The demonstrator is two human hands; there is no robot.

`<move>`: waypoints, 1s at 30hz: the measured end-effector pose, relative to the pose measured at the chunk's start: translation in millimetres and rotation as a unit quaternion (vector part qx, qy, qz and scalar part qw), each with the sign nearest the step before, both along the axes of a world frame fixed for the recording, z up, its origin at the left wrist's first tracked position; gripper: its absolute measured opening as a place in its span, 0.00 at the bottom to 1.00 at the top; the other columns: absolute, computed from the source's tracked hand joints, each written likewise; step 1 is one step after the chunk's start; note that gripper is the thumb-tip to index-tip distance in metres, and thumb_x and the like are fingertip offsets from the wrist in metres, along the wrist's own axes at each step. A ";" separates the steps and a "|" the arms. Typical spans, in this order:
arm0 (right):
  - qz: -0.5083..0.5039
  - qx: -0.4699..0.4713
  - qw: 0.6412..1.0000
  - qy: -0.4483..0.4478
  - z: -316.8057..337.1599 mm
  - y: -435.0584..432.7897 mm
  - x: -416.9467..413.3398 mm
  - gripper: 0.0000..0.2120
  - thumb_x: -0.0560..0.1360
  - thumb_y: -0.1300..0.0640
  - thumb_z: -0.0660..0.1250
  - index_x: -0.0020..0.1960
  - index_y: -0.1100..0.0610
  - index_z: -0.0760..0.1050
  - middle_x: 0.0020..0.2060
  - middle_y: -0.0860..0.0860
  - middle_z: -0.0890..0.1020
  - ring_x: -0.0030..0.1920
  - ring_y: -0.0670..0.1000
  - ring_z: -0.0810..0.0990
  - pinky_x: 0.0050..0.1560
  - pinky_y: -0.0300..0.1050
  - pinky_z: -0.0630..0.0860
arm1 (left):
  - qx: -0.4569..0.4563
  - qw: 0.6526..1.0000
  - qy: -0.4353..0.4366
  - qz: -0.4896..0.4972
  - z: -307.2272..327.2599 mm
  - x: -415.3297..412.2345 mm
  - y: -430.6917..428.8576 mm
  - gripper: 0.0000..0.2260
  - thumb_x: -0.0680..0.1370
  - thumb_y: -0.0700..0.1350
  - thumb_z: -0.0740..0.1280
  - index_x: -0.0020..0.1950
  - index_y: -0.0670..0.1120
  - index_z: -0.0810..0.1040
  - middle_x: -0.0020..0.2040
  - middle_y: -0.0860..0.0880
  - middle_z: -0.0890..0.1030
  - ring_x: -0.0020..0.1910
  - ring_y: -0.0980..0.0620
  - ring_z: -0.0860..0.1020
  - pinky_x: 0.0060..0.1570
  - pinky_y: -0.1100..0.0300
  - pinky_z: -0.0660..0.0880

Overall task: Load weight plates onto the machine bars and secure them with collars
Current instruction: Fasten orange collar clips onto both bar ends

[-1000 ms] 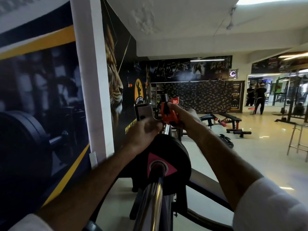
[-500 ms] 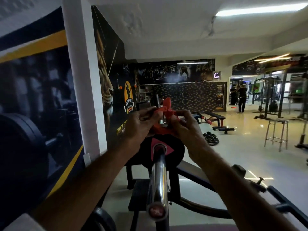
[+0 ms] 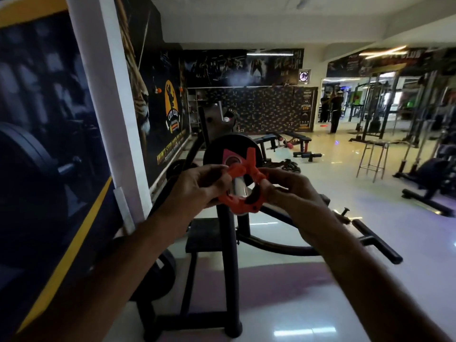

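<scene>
An orange clamp collar (image 3: 243,187) is held between both hands in front of the end of the chrome machine bar (image 3: 238,188), whose tip shows through the collar's ring. My left hand (image 3: 197,186) grips the collar's left side and my right hand (image 3: 286,191) grips its right side, with the collar's lever sticking up. Behind the collar a black weight plate (image 3: 217,151) with a pink triangle mark sits on the bar. The black machine frame (image 3: 230,243) stands below.
A mural wall and white pillar (image 3: 106,107) run close on the left. Another plate (image 3: 162,275) leans low by the frame. Benches (image 3: 293,141), a metal stool (image 3: 372,159) and cable machines (image 3: 380,114) stand across the glossy floor, with a person (image 3: 335,112) far back.
My view has pulled back and dropped, so the bar now points end-on. Both hands brought the collar from near the plate out to the bar's tip, with its ring now facing me.
</scene>
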State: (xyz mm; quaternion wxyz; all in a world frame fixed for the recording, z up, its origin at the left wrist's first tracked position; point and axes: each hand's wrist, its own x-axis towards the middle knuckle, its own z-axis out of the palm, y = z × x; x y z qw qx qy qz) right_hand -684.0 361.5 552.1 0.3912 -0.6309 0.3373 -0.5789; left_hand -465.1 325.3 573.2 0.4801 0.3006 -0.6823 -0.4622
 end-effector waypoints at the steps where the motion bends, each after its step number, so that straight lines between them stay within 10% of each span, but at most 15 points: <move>1: -0.009 -0.001 1.000 0.005 -6.7 2.4 1.8 0.16 0.79 0.64 0.67 0.66 0.63 0.77 0.57 0.64 0.83 0.56 0.61 0.85 0.60 0.49 0.82 | 0.002 1.000 0.000 0.008 -7.9 1.9 3.8 0.17 0.73 0.48 0.70 0.60 0.47 0.81 0.46 0.50 0.86 0.48 0.52 0.85 0.50 0.59 0.83; 7: -0.103 0.015 0.993 0.049 -46.7 -12.3 7.6 0.16 0.77 0.66 0.71 0.64 0.59 0.79 0.52 0.57 0.86 0.54 0.56 0.86 0.56 0.55 0.83 | -0.017 0.997 -0.030 0.069 -49.7 0.8 -1.5 0.13 0.75 0.43 0.72 0.60 0.49 0.82 0.53 0.47 0.86 0.54 0.50 0.84 0.55 0.53 0.81; 12: -0.130 -0.017 0.987 0.097 -58.1 -28.8 11.1 0.27 0.77 0.68 0.70 0.51 0.33 0.81 0.50 0.49 0.85 0.54 0.57 0.85 0.54 0.59 0.83 | 0.032 0.997 0.003 0.073 -68.7 -7.4 -17.4 0.13 0.77 0.38 0.70 0.58 0.51 0.80 0.55 0.47 0.84 0.48 0.54 0.86 0.42 0.61 0.82; 22: -0.108 0.042 0.993 0.035 -60.5 -99.4 -3.4 0.19 0.79 0.60 0.70 0.70 0.58 0.77 0.60 0.55 0.84 0.62 0.54 0.83 0.64 0.54 0.80 | 0.111 0.990 0.019 0.081 -67.9 -18.4 -86.0 0.17 0.78 0.37 0.69 0.67 0.45 0.78 0.61 0.44 0.83 0.57 0.46 0.83 0.46 0.58 0.83; 30: -0.109 0.107 0.988 -0.013 -43.4 -190.1 -10.9 0.12 0.78 0.59 0.72 0.61 0.59 0.81 0.52 0.53 0.85 0.54 0.55 0.85 0.56 0.56 0.84 | 0.155 0.985 -0.032 0.068 -53.3 -30.1 -175.9 0.17 0.78 0.53 0.69 0.62 0.43 0.82 0.54 0.45 0.86 0.55 0.46 0.85 0.59 0.48 0.80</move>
